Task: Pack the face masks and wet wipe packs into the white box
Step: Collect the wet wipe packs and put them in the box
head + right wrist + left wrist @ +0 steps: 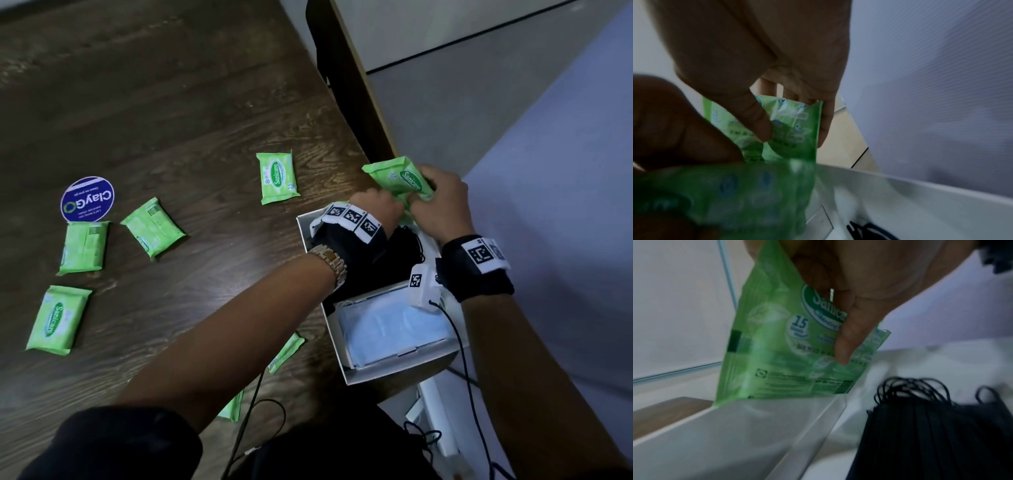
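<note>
Both hands hold a green wet wipe pack (pixel 399 178) above the far end of the white box (pixel 376 373) at the table's right edge. My left hand (pixel 383 207) grips its left side, with the thumb (pixel 844 350) pressed on the pack (pixel 777 353). My right hand (pixel 440 202) pinches the pack (pixel 797 113) between thumb and fingers. In the right wrist view a second green surface (pixel 735 194) is blurred in front; I cannot tell if it is another pack. Black face masks (pixel 931 434) fill the box's far part. Blue face masks (pixel 387 332) lie in the near part.
Several loose wet wipe packs lie on the dark wooden table, one at the middle (pixel 277 178) and others to the left (pixel 152 228). Two more show partly under my left forearm (pixel 286 353). A round blue sticker (pixel 87 198) is at the left. Black cables (pixel 462 359) hang near the box.
</note>
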Demonstrator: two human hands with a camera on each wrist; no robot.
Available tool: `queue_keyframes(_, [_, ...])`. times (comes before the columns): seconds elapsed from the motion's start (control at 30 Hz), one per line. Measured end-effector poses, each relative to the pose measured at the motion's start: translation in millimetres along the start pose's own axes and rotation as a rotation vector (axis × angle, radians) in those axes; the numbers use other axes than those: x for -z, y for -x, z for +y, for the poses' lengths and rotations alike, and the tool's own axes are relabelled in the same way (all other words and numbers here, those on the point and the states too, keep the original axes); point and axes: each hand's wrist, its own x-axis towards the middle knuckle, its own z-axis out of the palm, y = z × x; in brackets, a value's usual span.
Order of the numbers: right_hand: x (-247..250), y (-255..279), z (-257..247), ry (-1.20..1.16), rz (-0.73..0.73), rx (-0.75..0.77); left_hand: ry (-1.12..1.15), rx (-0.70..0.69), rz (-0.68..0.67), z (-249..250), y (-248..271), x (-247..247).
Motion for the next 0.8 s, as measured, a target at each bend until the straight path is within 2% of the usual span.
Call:
queue_keyframes(0.13, [-6, -1, 0, -0.013, -0.031, 0.061, -0.038, -0.027, 0.058, 9, 6, -13])
queue_keyframes(0.23, [-7, -1, -1, -0.025, -0.059, 0.094, 0.053, -0.053, 0.051, 18, 4, -35])
queue_keyframes(0.33, [-6, 0, -5, 0.003, -0.149, 0.144, 0.079, 0.063, 0.048, 10, 0, -44])
queue_keyframes(0.43, [-10, 0, -8, 0.056, -0.224, 0.214, 0.130, 0.154, -0.015, 0, -3, -45])
queue_keyframes(0.6, [-6, -7, -11, 0.188, -0.280, 0.266, 0.070, 0.253, -0.145, 3, -1, -57])
queue_keyframes(0.8, [-1, -12, -20, 0.212, -0.357, 0.272, 0.124, 0.129, -0.117, -28, 23, -38])
